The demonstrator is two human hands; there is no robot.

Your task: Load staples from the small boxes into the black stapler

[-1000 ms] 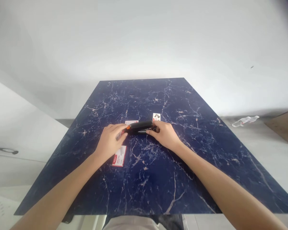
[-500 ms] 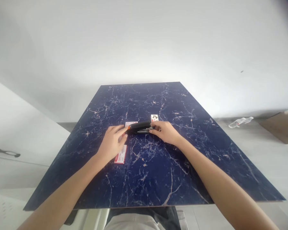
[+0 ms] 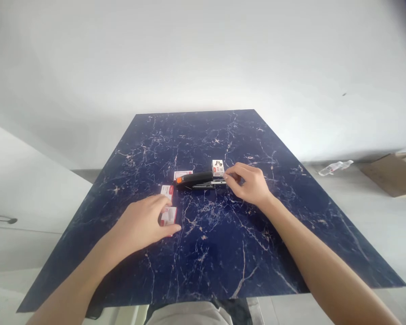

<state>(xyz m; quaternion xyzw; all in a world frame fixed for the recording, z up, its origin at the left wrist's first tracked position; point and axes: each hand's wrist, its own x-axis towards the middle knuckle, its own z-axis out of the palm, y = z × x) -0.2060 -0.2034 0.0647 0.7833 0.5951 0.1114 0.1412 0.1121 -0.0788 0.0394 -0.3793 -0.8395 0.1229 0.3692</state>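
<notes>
A black stapler (image 3: 198,179) with an orange mark on its left end lies across the middle of the table. From its right end sticks out a silver metal part. My right hand (image 3: 248,183) is at that end, thumb and forefinger pinched on the metal tip. My left hand (image 3: 145,221) is open, thumb and fingers apart around a small red-and-white box (image 3: 169,215) in front of the stapler, partly covering it. Just behind that lies another red-and-white box (image 3: 167,191), near the left fingertips.
Behind the stapler stand a small white box (image 3: 218,167) with a dark picture and a flat white card or box (image 3: 182,174) with a red border. All lie on a dark blue marbled table (image 3: 203,266). On the floor at right are a clear plastic bottle (image 3: 334,168) and cardboard (image 3: 392,174).
My left hand has left the stapler and moved down towards me, over the red-and-white box. My right hand has shifted right, and more of the metal part shows out of the stapler.
</notes>
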